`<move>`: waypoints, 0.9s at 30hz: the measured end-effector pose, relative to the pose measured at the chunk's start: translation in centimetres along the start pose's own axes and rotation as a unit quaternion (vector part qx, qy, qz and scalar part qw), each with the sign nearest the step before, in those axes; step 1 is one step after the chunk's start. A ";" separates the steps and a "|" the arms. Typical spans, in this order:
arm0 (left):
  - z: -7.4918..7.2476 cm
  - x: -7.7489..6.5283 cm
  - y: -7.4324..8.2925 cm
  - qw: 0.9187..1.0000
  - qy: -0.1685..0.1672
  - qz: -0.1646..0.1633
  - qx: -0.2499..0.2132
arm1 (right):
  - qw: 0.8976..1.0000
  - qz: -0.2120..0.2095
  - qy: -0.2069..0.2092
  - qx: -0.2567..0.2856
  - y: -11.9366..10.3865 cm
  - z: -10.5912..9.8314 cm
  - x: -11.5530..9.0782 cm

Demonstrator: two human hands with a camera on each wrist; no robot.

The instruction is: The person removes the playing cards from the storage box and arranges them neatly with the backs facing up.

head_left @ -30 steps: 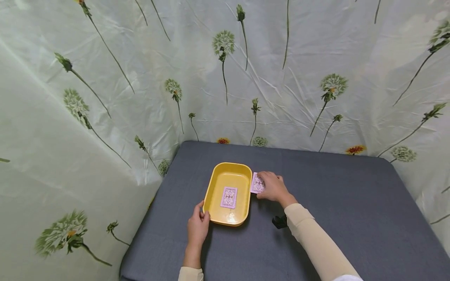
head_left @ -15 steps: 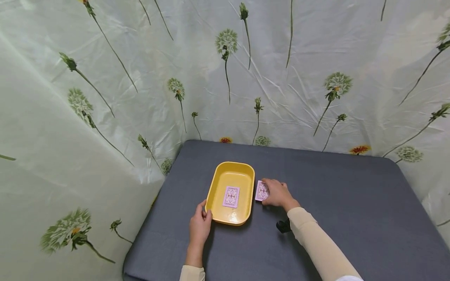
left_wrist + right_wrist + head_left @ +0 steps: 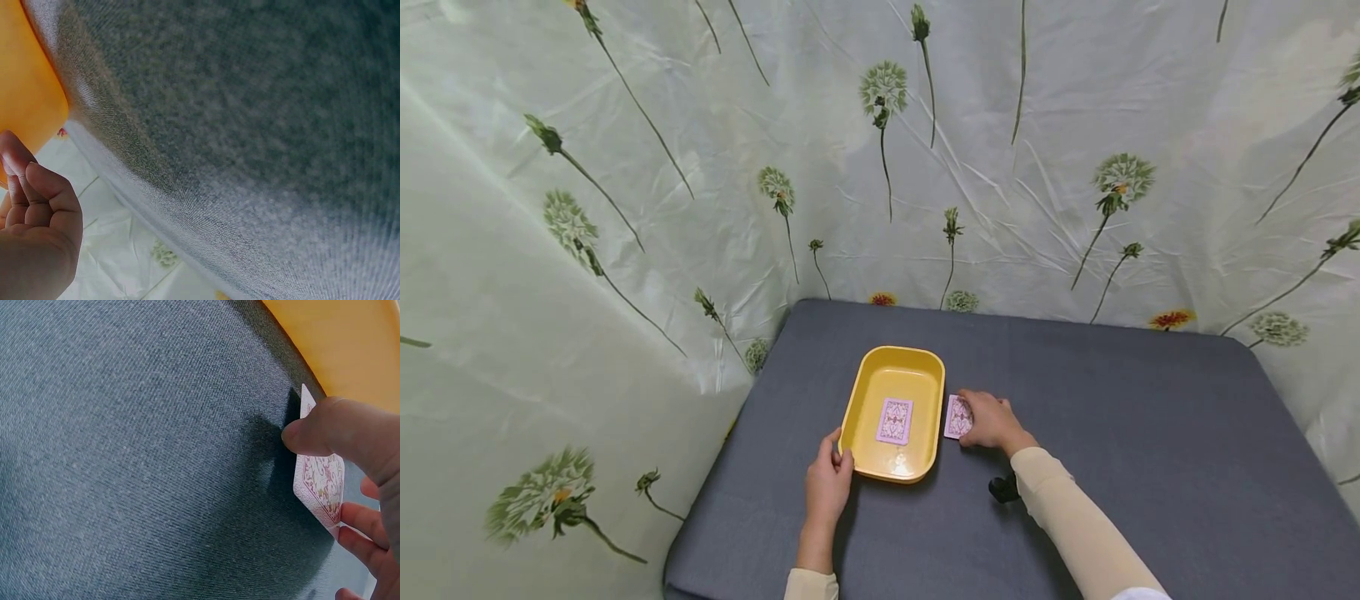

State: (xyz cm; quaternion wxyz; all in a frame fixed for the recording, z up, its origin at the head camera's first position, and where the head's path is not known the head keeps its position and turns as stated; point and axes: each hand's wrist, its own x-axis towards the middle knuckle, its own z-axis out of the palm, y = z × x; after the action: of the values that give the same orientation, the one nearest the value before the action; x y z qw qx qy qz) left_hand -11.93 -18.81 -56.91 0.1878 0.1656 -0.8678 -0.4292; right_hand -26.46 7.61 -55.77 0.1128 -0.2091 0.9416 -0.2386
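Observation:
A yellow rectangular tray (image 3: 891, 477) stands on the grey cloth-covered surface. At its near left corner, my left hand (image 3: 827, 482) pinches the rim between thumb and fingers. Inside the tray a playing card (image 3: 895, 421) lies with its pink patterned back up. Just right of the tray, my right hand (image 3: 992, 419) grips another pink-backed playing card (image 3: 957, 417) by its edges. In the right wrist view the thumb (image 3: 306, 436) is at one edge of this card and fingertips (image 3: 350, 512) are at the opposite edge. Whether either is one card or a thin stack, I cannot tell.
A small black object (image 3: 1002, 489) is beside the right sleeve, partly hidden by it. The grey surface (image 3: 1135, 400) extends to the right. Behind and to the left hangs a pale curtain (image 3: 700, 200) printed with dandelions.
My right hand has moved its card from against the tray's right rim toward the near side and slightly right. My left hand has stayed on the tray corner. The head view has shifted slightly.

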 end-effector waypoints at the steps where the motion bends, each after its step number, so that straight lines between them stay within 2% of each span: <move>1: 0.0 0.0 0.0 1.000 0.001 0.000 -0.001 | 1.000 -0.001 0.000 0.000 0.0 0.0 0.0; 10: -0.1 0.0 -0.1 1.000 -0.009 -0.020 0.001 | 1.000 -0.006 -0.005 -0.003 0.1 0.4 -0.1; 18: -0.2 -0.3 -0.1 1.000 -0.002 -0.007 0.000 | 1.000 -0.011 -0.011 -0.009 0.3 0.5 -0.1; 27: -0.1 -0.1 0.1 1.000 -0.007 -0.010 -0.001 | 1.000 -0.009 -0.014 -0.011 0.7 0.4 0.2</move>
State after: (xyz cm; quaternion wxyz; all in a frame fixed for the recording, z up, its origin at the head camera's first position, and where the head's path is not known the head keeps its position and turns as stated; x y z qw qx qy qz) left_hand -11.80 -18.78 -56.81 0.1775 0.1711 -0.8671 -0.4329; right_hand -26.75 7.89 -56.44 0.1210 -0.2222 0.9407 -0.2261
